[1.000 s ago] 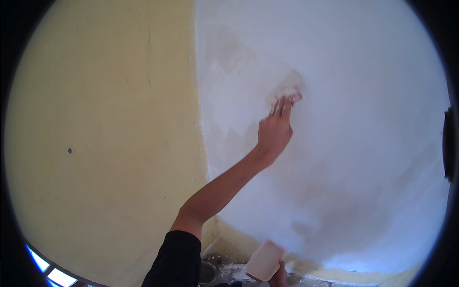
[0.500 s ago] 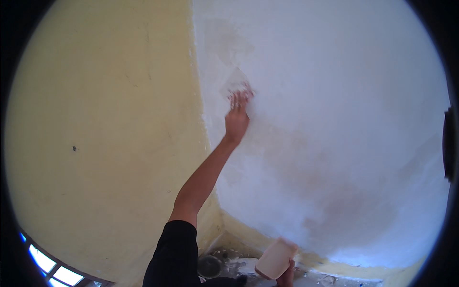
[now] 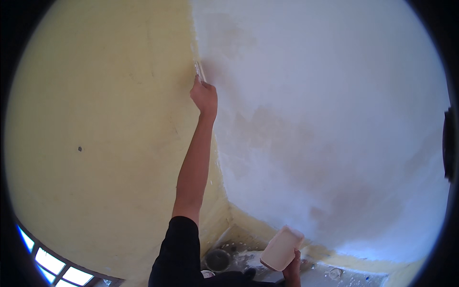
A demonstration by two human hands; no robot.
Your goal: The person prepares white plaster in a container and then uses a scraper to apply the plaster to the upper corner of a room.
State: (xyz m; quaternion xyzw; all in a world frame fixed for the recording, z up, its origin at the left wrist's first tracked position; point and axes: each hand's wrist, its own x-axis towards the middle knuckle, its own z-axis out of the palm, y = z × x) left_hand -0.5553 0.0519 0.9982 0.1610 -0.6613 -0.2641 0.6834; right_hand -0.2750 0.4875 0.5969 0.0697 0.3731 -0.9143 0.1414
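Held edge-on at the corner line between the yellow wall [image 3: 110, 105] and the white-coated wall [image 3: 334, 95], a thin pale putty scraper [image 3: 200, 71] is in my left hand [image 3: 204, 98], whose fingers are closed around it. The bare left arm reaches far up from a black sleeve. Low in view, my right hand [image 3: 292, 272] grips a pale rectangular tub [image 3: 282, 249] by its right side, tilted. What the tub contains is hard to make out. Damp-looking beige patches [image 3: 272, 129] show on the white wall.
A dark round bucket [image 3: 217, 259] stands on the splattered floor [image 3: 248, 258] near the corner. A barred window [image 3: 64, 270] shows at the lower left. A dark object [image 3: 448, 143] sits at the right rim. The yellow wall has a small hole [image 3: 80, 149].
My left hand has moved left and slightly up from the white wall to the corner, turning the scraper from broad side to edge-on. The tub has shifted slightly up and right in view.
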